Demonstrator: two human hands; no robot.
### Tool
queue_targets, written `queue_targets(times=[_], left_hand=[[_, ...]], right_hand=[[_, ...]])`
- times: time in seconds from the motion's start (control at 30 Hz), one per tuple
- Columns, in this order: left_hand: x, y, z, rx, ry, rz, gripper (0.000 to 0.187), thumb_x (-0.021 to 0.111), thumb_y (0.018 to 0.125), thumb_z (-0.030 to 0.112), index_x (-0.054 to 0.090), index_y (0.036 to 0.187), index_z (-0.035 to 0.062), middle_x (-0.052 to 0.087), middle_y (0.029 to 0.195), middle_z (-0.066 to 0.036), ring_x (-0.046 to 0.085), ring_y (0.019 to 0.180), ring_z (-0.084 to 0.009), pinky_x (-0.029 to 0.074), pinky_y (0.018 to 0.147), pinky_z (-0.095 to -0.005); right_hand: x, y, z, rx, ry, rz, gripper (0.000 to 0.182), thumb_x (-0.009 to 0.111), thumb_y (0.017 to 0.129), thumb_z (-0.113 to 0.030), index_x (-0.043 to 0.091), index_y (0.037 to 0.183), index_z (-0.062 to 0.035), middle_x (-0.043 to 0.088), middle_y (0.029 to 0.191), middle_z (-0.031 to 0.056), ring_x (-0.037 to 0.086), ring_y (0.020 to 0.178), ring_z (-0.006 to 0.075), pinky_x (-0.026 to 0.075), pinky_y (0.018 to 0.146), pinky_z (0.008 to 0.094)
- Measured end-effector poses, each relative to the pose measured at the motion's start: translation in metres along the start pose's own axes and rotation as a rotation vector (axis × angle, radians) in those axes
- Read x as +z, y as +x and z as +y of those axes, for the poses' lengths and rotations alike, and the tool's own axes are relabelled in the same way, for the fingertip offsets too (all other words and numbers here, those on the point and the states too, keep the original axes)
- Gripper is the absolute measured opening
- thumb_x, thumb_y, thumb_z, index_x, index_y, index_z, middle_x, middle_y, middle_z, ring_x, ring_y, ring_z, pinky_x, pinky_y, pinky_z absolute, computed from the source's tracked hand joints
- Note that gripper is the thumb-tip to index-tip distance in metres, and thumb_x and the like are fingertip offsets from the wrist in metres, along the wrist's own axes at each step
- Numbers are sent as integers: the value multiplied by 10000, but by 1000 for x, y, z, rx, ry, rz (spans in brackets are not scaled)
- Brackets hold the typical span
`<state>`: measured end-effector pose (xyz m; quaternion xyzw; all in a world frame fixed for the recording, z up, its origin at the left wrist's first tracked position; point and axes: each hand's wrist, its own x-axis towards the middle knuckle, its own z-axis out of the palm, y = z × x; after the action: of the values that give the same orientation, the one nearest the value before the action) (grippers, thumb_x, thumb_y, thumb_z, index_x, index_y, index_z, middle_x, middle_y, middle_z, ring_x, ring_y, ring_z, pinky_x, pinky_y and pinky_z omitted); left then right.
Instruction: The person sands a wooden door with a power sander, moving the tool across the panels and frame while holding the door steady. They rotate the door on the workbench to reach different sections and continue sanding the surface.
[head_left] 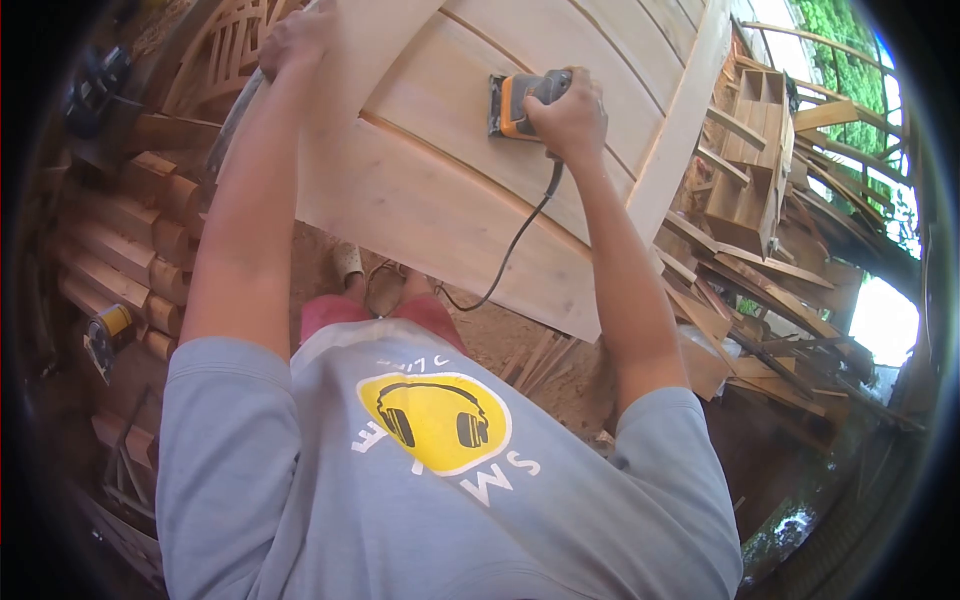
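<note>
An orange and black power sander (pixel 517 106) lies flat on a pale wooden panel door (pixel 440 190), on its slatted middle part. My right hand (pixel 572 118) is wrapped round the sander's dark rear end. From the sander a black cord (pixel 520 232) hangs over the door's near edge towards the ground. At the upper left, my left hand (pixel 295 42) rests at the door's left edge, its fingers bent over the edge; whether it grips firmly is hard to see.
Stacked timber pieces (pixel 118 245) stand at the left, with a yellow-labelled can (pixel 112 322) beside them. On the right are a wooden box frame (pixel 745 165) and a heap of loose boards (pixel 770 290). My feet are below the door's near edge.
</note>
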<state>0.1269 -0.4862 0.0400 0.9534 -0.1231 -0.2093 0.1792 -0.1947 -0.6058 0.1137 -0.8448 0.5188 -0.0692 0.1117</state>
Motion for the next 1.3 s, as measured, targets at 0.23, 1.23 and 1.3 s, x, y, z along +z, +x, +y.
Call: queue_targets(times=[0.23, 1.23, 1.3], left_hand=[[2, 10, 0, -41, 34, -26, 877, 332, 906, 730, 648, 1360, 49, 653, 1364, -182, 606, 1292, -362, 475, 1045, -489], [-13, -6, 14, -68, -9, -35, 805, 335, 945, 663, 696, 1286, 30, 690, 1293, -193, 652, 1233, -340, 512, 1008, -465], [4, 7, -4, 38, -45, 11, 801, 341, 942, 657, 699, 1278, 24, 690, 1293, -196, 652, 1233, -341, 511, 1009, -463]], right_hand=[[29, 6, -91, -57, 87, 65, 664, 668, 714, -317, 615, 1345, -119, 555, 1248, 194, 583, 1141, 403, 516, 974, 476], [39, -34, -149, 29, 57, 51, 301, 663, 809, -313, 790, 1035, -160, 633, 1183, 175, 537, 1194, 379, 516, 980, 456], [38, -36, -151, 35, 62, 34, 299, 659, 810, -313, 789, 1033, -162, 633, 1179, 178, 537, 1194, 379, 516, 978, 459]])
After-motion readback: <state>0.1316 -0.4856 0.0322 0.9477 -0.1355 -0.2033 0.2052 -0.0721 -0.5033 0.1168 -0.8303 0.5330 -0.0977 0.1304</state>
